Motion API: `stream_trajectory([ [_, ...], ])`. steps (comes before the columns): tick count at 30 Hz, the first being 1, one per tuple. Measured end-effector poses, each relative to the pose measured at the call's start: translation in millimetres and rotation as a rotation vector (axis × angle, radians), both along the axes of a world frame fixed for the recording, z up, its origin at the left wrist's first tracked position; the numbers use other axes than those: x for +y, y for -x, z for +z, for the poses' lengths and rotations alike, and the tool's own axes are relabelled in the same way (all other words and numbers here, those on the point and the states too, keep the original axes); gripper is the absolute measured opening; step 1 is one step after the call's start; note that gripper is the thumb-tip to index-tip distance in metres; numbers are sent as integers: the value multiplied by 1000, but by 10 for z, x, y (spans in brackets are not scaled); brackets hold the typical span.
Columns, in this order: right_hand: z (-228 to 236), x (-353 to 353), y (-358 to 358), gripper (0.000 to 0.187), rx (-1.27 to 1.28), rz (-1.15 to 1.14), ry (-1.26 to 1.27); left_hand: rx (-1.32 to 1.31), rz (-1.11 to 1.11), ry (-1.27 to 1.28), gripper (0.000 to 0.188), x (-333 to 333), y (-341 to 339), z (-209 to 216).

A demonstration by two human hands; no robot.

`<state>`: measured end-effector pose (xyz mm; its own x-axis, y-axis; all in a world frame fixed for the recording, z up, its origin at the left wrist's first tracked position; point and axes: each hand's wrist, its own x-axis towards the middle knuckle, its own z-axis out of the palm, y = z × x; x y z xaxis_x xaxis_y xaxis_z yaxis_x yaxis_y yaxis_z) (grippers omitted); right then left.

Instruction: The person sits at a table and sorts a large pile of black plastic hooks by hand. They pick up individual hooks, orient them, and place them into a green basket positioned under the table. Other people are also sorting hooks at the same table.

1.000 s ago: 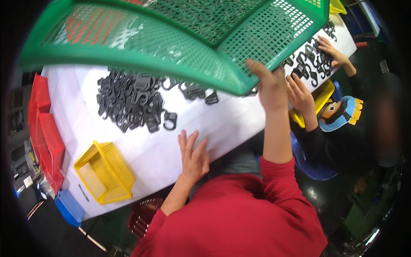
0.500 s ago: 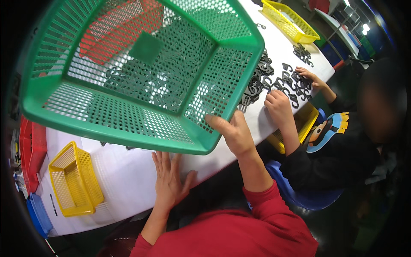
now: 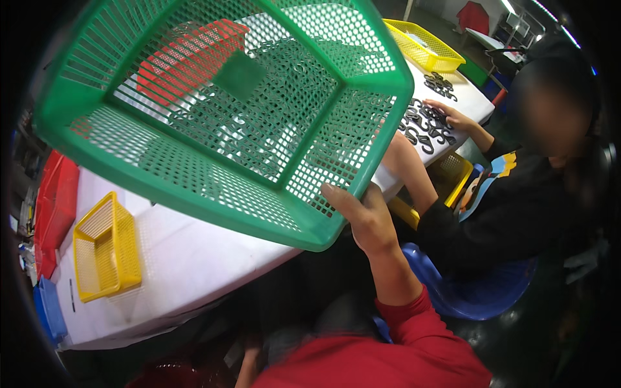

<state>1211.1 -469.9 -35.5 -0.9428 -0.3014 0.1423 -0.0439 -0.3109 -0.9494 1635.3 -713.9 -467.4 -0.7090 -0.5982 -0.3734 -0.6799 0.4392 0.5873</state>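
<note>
A large green mesh basket (image 3: 310,226) is held up over the table, tilted with its inside towards me. My right hand (image 3: 372,223) grips its near right corner, thumb inside and the fingers hidden behind the wall. Through the mesh, a wide spread of small dark hook-shaped pieces shows on the table beyond, along with a red basket (image 3: 194,58). My left hand (image 3: 251,352) is low, below the table edge by my red top; its fingers are lost in shadow and blur.
A co-worker in black sits at right, one hand (image 3: 453,118) among black hook-shaped pieces (image 3: 427,132). Yellow baskets stand at the near left (image 3: 110,252) and far right (image 3: 427,48); another (image 3: 453,174) is beside the co-worker. Red (image 3: 55,213) and blue (image 3: 48,310) containers line the left.
My left hand has left the table edge and dropped down towards my body. The green basket and right hand have shifted slightly right and down in view, covering the co-worker's nearer hand.
</note>
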Motion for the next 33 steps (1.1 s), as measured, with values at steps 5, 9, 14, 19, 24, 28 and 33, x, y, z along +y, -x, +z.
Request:
stream_trajectory([
  [5,27,-220,535,26,686,-217,-416,-552,5,-414,23,153,-317,519],
  [9,425,-640,801,31,112,-206,-6,-587,11,-458,25,-69,228,504],
  [14,509,-894,1131,38,66,-322,-49,-528,-8,-453,30,-399,947,385],
  [19,339,-926,1341,37,49,-281,-77,-431,-33,-404,36,-560,1390,216],
  [24,214,-621,1020,33,-17,-372,-69,-245,-47,-332,41,-591,1291,-76],
  [28,55,67,654,34,212,-495,-374,90,-35,-297,46,-762,1185,-576],
  [33,-139,792,-190,34,290,-394,-527,3,-412,-242,47,-929,1463,1255],
])
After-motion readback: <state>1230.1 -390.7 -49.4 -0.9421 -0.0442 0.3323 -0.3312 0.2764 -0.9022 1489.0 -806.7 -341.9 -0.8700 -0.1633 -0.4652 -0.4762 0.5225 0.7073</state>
